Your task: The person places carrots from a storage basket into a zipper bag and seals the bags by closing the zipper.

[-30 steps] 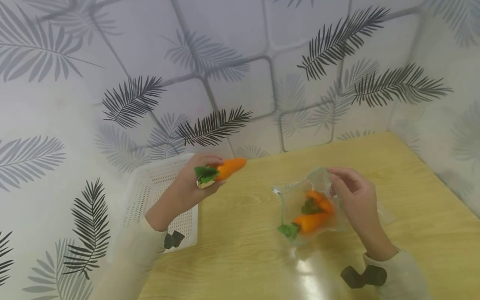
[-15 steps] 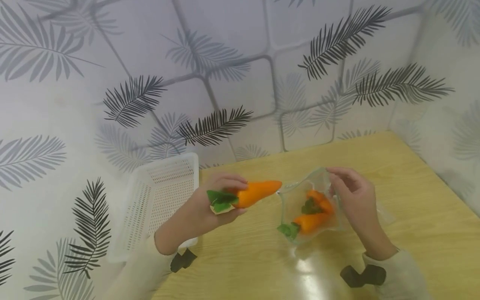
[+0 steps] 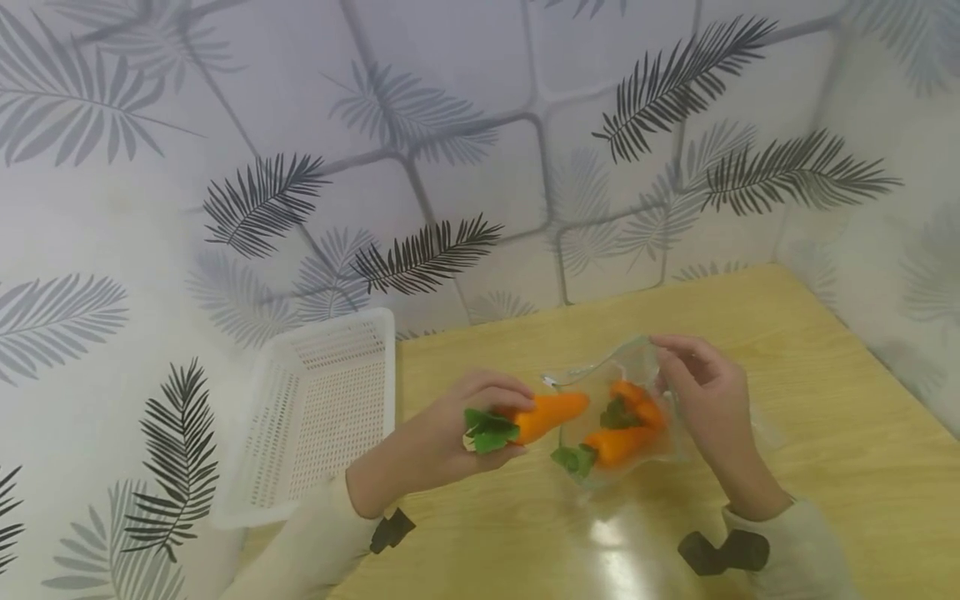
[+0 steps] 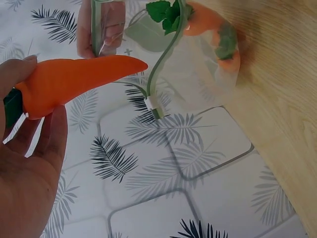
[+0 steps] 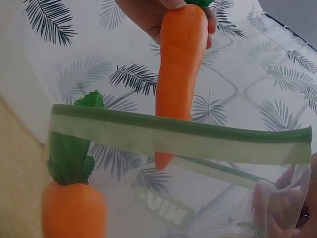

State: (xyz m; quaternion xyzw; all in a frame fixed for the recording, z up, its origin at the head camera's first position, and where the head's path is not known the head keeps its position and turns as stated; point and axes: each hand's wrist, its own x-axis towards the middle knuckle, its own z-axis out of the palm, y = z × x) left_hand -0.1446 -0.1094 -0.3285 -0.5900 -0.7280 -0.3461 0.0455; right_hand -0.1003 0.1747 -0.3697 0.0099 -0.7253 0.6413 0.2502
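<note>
My left hand (image 3: pixel 465 429) grips a carrot (image 4: pixel 79 82) by its thick end, near the green leafy top. The carrot's tip points right, at the open mouth of a clear zip bag (image 5: pixel 208 135) with a green seal strip. In the right wrist view, that tip overlaps the bag's mouth behind the near strip. Inside the bag lie more orange carrots (image 3: pixel 621 446) with green tops, one top poking out past the rim. My right hand (image 3: pixel 708 400) pinches the bag's right edge between thumb and fingers; in its wrist view, fingers (image 5: pixel 277 203) show through the plastic.
A white perforated plastic basket (image 3: pixel 389 375) stands at the left of the wooden table (image 3: pixel 480 533), with nothing visible inside. Behind the table rises a leaf-patterned wall (image 3: pixel 480 183). A white slider (image 4: pixel 151 104) sits at the corner of the bag's seal.
My left hand has carried the carrot from over the basket rightward and slightly down to the bag's mouth. The right hand and the bag have stayed nearly still.
</note>
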